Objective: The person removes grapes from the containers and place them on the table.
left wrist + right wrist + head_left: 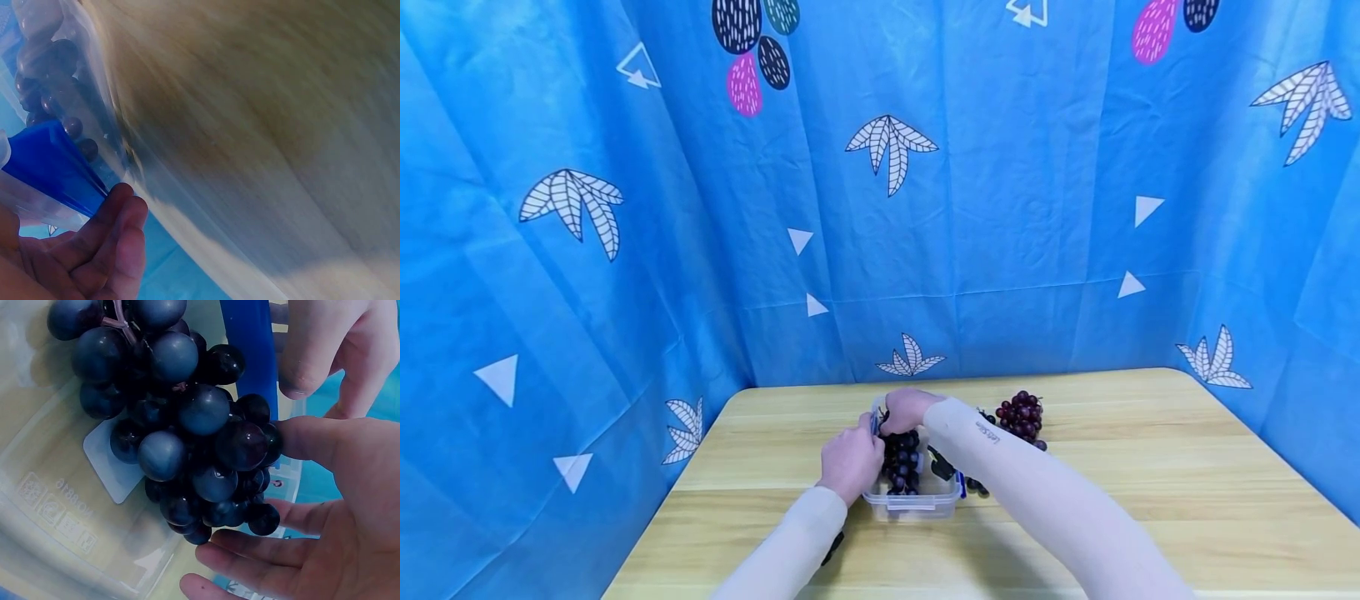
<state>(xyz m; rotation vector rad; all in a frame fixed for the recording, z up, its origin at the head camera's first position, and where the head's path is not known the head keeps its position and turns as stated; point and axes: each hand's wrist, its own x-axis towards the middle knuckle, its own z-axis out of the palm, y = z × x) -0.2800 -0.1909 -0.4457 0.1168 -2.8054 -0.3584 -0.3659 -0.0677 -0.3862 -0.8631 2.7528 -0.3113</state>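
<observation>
A clear plastic container (912, 505) with blue latches stands on the table, holding a bunch of dark grapes (901, 463). My right hand (912, 408) reaches over its far end. In the right wrist view, the thumb and fingers lie around one end of the bunch of dark grapes (206, 444), fingertips against the berries. At the left rim, my left hand (853, 458) holds a blue latch (53, 165) that sticks outward, its fingertips at the lower corner. The left thumb shows beside the blue latch (250, 362) in the right wrist view.
A bunch of red grapes (1021, 414) lies on the wooden table (1120, 467) right of the container. More dark grapes (977, 487) show beside the container, partly covered by my right forearm. A blue patterned curtain (1000, 233) hangs behind and along both sides.
</observation>
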